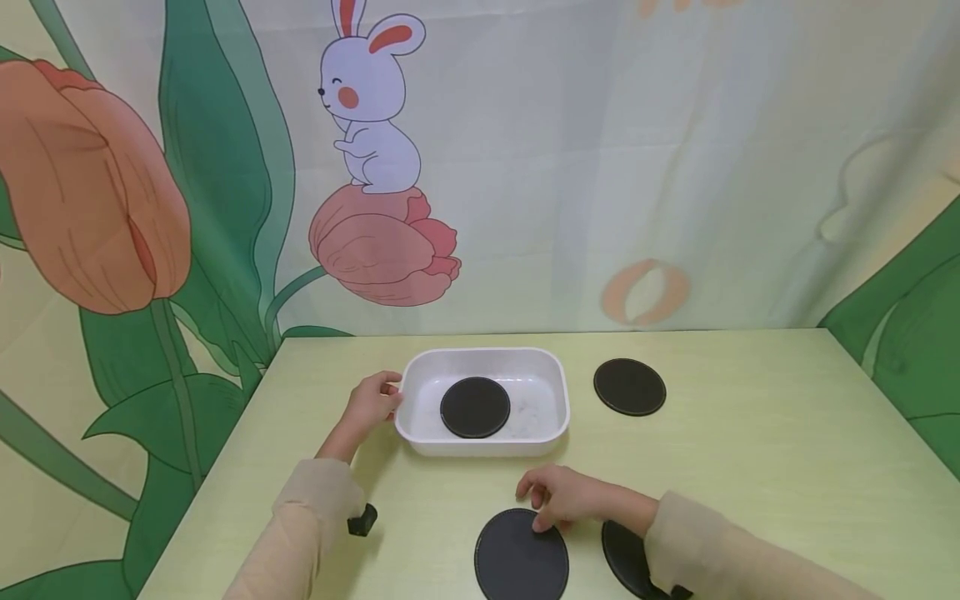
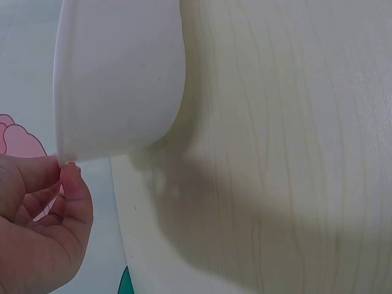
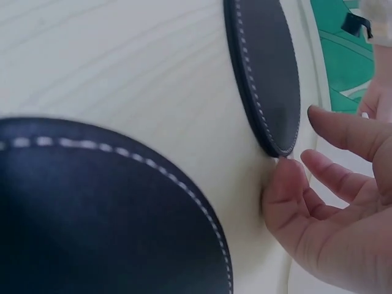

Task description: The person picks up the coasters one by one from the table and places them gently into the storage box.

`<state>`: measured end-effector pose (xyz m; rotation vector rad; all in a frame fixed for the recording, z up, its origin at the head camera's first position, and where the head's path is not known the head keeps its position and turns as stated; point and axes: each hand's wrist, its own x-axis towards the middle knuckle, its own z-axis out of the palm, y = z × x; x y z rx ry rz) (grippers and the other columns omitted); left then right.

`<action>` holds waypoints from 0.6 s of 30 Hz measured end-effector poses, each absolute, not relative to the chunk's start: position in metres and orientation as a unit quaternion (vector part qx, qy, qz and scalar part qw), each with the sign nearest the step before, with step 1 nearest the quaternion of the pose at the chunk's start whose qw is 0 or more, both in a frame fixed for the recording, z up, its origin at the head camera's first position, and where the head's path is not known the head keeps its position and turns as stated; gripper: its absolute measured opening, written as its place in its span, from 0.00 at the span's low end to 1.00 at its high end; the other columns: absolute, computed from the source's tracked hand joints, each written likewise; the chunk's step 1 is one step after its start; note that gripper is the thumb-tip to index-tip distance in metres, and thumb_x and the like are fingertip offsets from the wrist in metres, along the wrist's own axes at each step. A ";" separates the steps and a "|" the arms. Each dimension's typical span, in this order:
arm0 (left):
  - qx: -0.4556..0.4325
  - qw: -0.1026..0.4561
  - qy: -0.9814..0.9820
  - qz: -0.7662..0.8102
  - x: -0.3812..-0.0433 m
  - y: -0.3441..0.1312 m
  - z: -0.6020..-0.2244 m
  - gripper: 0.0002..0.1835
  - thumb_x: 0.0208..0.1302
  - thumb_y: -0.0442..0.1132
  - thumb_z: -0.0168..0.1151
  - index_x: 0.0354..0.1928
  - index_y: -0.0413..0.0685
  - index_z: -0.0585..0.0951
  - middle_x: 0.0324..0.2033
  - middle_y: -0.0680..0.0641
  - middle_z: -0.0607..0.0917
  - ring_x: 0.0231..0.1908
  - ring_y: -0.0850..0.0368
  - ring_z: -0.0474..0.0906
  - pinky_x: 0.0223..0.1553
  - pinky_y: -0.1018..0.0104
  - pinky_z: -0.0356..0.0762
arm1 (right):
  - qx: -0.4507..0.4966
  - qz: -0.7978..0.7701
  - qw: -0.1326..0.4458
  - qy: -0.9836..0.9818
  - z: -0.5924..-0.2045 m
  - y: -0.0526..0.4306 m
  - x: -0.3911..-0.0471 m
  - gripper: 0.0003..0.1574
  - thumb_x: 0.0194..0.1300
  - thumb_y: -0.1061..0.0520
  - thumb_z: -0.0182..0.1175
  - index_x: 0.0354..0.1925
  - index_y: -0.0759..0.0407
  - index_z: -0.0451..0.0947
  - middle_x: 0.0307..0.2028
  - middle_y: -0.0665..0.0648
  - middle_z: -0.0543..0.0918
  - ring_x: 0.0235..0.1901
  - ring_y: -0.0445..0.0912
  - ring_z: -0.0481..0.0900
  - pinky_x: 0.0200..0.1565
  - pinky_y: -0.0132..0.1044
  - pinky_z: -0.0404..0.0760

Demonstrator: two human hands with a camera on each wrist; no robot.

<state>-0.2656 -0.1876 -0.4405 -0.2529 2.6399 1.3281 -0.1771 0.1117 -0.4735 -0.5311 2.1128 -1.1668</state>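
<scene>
My left hand [image 1: 372,398] pinches the left end of a white rectangular tray [image 1: 557,429] by its rim; the left wrist view shows thumb and finger at the rim's corner. Inside the tray lies a black round coaster [image 1: 475,407]. My right hand [image 1: 566,493] is at the far edge of another black coaster [image 1: 521,558], thumb overlapping that edge. In the right wrist view, one digit touches the rim of this white-stitched coaster [image 3: 269,73], while the other fingers are loosely bent and apart from it. A third coaster [image 1: 624,550] lies partly hidden under my right forearm.
One more black coaster [image 1: 630,387] lies right of the tray on the pale wood-grain table [image 1: 780,433]. Behind the table's far edge hangs a printed curtain [image 1: 525,167] with a rabbit and tulips. A black wrist device [image 1: 363,521] sticks out below my left sleeve.
</scene>
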 end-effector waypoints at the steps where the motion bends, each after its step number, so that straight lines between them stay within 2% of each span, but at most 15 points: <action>1: -0.085 0.088 0.887 0.446 -0.266 -0.188 -0.441 0.21 0.61 0.31 0.52 0.57 0.41 0.68 0.42 0.40 0.74 0.39 0.51 0.71 0.34 0.68 0.80 | -0.213 -0.436 0.321 0.813 -0.474 0.111 -0.177 0.21 0.42 0.72 0.63 0.39 0.63 0.73 0.25 0.52 0.68 0.15 0.40 0.64 0.15 0.26 0.66; 8: -0.087 0.092 0.887 0.444 -0.266 -0.188 -0.440 0.21 0.62 0.31 0.52 0.58 0.41 0.67 0.42 0.40 0.73 0.39 0.52 0.71 0.34 0.68 0.80 | -0.281 -0.342 0.252 0.861 -0.477 0.106 -0.177 0.20 0.38 0.69 0.66 0.35 0.60 0.75 0.24 0.50 0.70 0.25 0.40 0.65 0.27 0.28 0.66; 18: -0.085 0.085 0.886 0.449 -0.266 -0.187 -0.441 0.20 0.61 0.31 0.52 0.57 0.41 0.68 0.42 0.40 0.74 0.39 0.52 0.71 0.33 0.68 0.80 | -0.278 -0.308 0.249 0.875 -0.476 0.101 -0.178 0.17 0.38 0.68 0.68 0.28 0.57 0.73 0.21 0.49 0.68 0.24 0.40 0.64 0.27 0.28 0.65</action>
